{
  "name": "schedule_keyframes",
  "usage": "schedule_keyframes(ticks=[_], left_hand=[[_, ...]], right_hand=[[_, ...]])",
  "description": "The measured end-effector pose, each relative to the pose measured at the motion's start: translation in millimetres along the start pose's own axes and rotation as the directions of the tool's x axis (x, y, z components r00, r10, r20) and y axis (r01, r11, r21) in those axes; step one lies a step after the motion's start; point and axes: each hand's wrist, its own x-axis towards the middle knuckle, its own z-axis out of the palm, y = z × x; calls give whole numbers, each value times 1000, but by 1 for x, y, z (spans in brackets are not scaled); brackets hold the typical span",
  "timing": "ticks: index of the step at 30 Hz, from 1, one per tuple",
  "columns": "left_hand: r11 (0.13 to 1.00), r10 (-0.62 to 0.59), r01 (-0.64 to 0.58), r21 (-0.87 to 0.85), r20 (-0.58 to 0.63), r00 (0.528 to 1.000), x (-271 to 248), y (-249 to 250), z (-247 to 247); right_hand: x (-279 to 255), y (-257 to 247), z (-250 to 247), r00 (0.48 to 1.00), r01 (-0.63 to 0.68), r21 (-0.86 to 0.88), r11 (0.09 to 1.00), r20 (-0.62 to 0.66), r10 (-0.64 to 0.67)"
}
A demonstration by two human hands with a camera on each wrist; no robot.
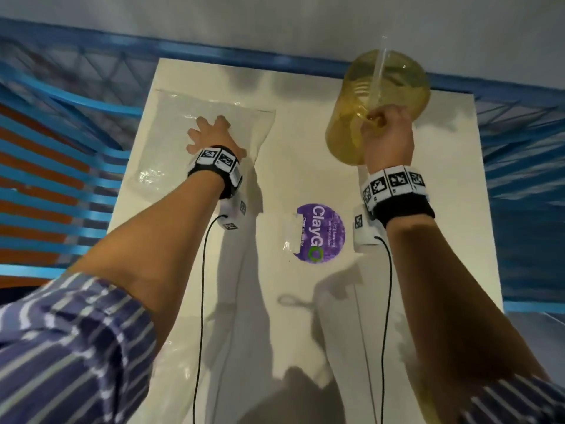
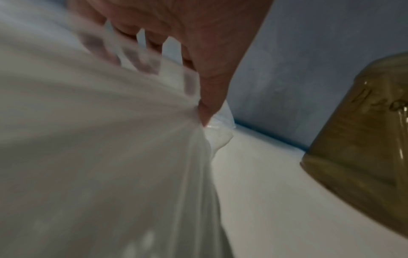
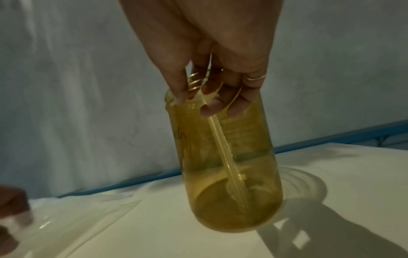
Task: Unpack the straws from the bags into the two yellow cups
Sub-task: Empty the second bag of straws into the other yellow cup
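Observation:
My right hand point(image 1: 382, 127) grips a translucent yellow cup point(image 1: 394, 84) by its rim at the far right of the white table. In the right wrist view the fingers point(image 3: 209, 110) are inside the cup point(image 3: 232, 165), the thumb is outside, and the cup tilts slightly. One clear straw point(image 3: 223, 144) stands slanted inside it, also showing through the cup wall as the straw point(image 1: 378, 78). My left hand point(image 1: 208, 133) lies on a clear plastic bag point(image 1: 171, 127) at the far left. In the left wrist view the hand point(image 2: 176, 78) pinches the bag point(image 2: 99, 157), whose film bunches at the thumb tip. Only one yellow cup shows.
A round purple sticker point(image 1: 321, 232) with a strip of tape point(image 1: 290, 234) is stuck mid-table point(image 1: 305, 316). Blue metal bars point(image 1: 76, 148) run along the left, right and far sides. A pale wall point(image 1: 275, 19) rises behind the far edge. Thin black cables hang from both wrists.

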Motion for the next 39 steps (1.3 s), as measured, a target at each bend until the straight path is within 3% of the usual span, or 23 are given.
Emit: schedule_keyframes(ticks=[5, 9, 12, 15, 21, 28, 32, 36, 39], left_hand=[[913, 38, -91, -397, -140, 989, -19, 13, -10], [672, -29, -221, -707, -323, 946, -84, 14, -19], [488, 7, -311, -816, -352, 936, -154, -3, -6], [380, 18, -302, -874, -320, 947, -230, -36, 25], [548, 72, -284, -787, -294, 953, -370, -104, 85], [635, 43, -200, -747, -225, 974, -456, -163, 124], [627, 33, -208, -751, -241, 970, -481, -177, 126], [605, 24, -181, -776, -209, 978, -492, -181, 122], [516, 76, -170, -839, -153, 985, -496, -180, 114]], right_hand=[[-18, 2, -16, 999, -13, -40, 999, 38, 15], [-67, 11, -37, 996, -45, -61, 997, 78, 49], [-117, 22, -57, 993, -49, -80, 996, 105, 57], [-172, 35, -77, 988, -23, -119, 993, 149, 41], [-283, 57, -128, 968, 70, -194, 978, 251, -19], [-377, 88, -178, 907, 224, -221, 949, 404, -119], [-403, 90, -194, 905, 226, -155, 962, 398, -148], [-412, 61, -198, 912, 251, 54, 967, 321, -255], [-416, 31, -186, 858, 59, 287, 956, 474, -196]])
